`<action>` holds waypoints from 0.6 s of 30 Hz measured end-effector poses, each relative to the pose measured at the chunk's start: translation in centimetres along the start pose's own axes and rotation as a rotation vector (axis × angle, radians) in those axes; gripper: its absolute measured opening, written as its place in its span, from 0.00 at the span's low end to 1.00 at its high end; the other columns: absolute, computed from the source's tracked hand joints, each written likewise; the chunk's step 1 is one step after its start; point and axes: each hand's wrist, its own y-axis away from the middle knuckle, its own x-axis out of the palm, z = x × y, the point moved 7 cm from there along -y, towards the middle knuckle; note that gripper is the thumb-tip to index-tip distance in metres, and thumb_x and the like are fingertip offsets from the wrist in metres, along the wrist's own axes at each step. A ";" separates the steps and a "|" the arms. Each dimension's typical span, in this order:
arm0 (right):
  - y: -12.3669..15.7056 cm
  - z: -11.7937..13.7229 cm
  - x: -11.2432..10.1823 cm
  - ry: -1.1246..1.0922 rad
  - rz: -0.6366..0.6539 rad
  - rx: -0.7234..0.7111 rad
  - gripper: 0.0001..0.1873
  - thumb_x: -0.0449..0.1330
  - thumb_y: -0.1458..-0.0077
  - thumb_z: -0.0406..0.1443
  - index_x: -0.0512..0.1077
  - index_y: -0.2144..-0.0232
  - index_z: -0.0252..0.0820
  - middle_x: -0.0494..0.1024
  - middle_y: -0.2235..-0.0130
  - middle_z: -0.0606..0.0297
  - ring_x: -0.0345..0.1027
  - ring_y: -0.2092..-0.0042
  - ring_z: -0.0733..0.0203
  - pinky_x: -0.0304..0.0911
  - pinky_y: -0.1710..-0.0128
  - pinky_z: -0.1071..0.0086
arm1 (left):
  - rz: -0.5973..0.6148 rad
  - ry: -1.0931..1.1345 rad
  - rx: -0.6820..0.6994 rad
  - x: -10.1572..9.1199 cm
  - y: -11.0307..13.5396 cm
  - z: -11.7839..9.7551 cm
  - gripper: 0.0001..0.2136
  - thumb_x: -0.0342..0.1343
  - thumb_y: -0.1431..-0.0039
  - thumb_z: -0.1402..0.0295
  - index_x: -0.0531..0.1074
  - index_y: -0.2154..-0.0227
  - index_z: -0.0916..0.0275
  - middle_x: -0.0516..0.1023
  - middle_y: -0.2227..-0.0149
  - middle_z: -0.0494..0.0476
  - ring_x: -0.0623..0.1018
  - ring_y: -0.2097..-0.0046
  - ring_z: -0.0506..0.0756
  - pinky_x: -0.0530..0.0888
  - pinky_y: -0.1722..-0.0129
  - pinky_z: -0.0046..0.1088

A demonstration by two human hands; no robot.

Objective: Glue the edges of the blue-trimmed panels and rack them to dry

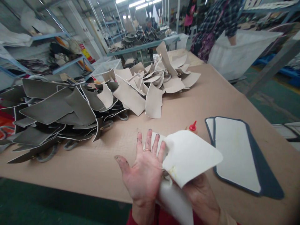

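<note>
Table (229,103) spans mid-frame. Over it, btm right of ctr, white panel (194,153): prob. light, bendy yet springy, smooth face maybe slick, could crease if pinched hard. L hand (146,170), btm ctr: grip open, palm showing, fingers spread beside panel. R hand (202,193), lower right: grip closed on panel from below, fingertips hidden. Yellowish smear (173,171): poss. tacky, so edges best.

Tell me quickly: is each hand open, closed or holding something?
Left hand: open, palm showing, fingers spread, not gripping anything.
Right hand: holding the white panel from beneath; its fingertips are hidden.
</note>
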 end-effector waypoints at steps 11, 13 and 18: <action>0.6 -1.2 -4.7 -0.157 -0.194 0.249 0.09 0.65 0.53 0.41 0.80 0.68 0.45 0.82 0.66 0.62 0.76 0.64 0.56 0.72 0.64 0.72 | -0.076 0.039 0.292 -2.3 -1.2 -4.7 0.36 0.38 0.40 0.44 0.45 0.36 0.63 0.57 0.35 0.61 0.61 0.37 0.58 0.61 0.40 0.34; 0.4 0.0 -3.4 -0.033 -0.138 0.092 0.09 0.62 0.49 0.37 0.79 0.63 0.46 0.80 0.60 0.61 0.74 0.59 0.56 0.70 0.59 0.71 | -0.045 0.045 0.188 -0.9 -0.9 -3.4 0.36 0.37 0.40 0.45 0.47 0.36 0.63 0.59 0.36 0.62 0.62 0.37 0.58 0.61 0.40 0.35; 0.9 2.3 -0.3 0.146 -0.007 -0.325 0.21 0.52 0.47 0.24 0.74 0.54 0.44 0.76 0.57 0.58 0.71 0.55 0.59 0.69 0.56 0.70 | -0.059 0.044 0.116 0.7 0.4 -0.5 0.35 0.37 0.42 0.43 0.51 0.37 0.59 0.63 0.39 0.60 0.61 0.37 0.60 0.60 0.39 0.37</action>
